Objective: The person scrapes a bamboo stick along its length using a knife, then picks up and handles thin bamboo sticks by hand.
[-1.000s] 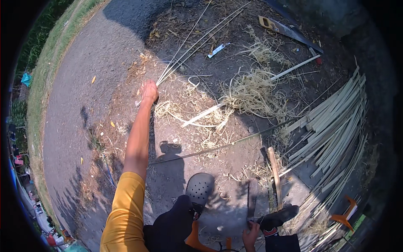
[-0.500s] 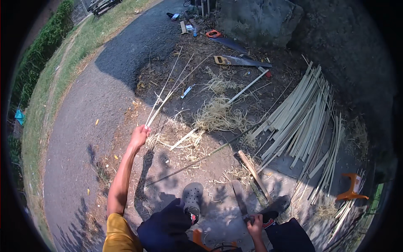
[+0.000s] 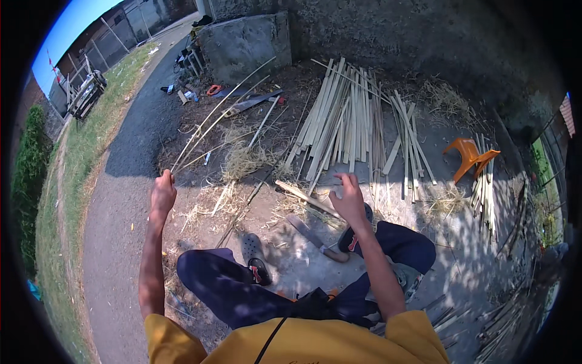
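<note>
My left hand [image 3: 162, 190] is closed around the lower ends of several thin, pale bamboo strips [image 3: 209, 127], which fan upward and away and bow slightly. My right hand [image 3: 348, 199] is raised in front of my right knee, its fingers apart and curled, with nothing in it. Below it on the ground lies a large knife [image 3: 308, 233], its blade pointing away to the left and its dark handle [image 3: 337, 255] towards me. A thick bamboo piece [image 3: 303, 196] lies just beyond the knife, partly behind my right hand.
Split bamboo slats [image 3: 345, 115] are heaped beyond my right hand. Curly shavings [image 3: 245, 159] cover the ground ahead, near a handsaw [image 3: 254, 103]. An orange plastic stool [image 3: 468, 156] lies at the right. A concrete block [image 3: 248, 48] stands at the back.
My right hand has let go of the knife, which now lies on the ground, and has risen forward. My left hand still holds the strips. The view has tilted up and turned right.
</note>
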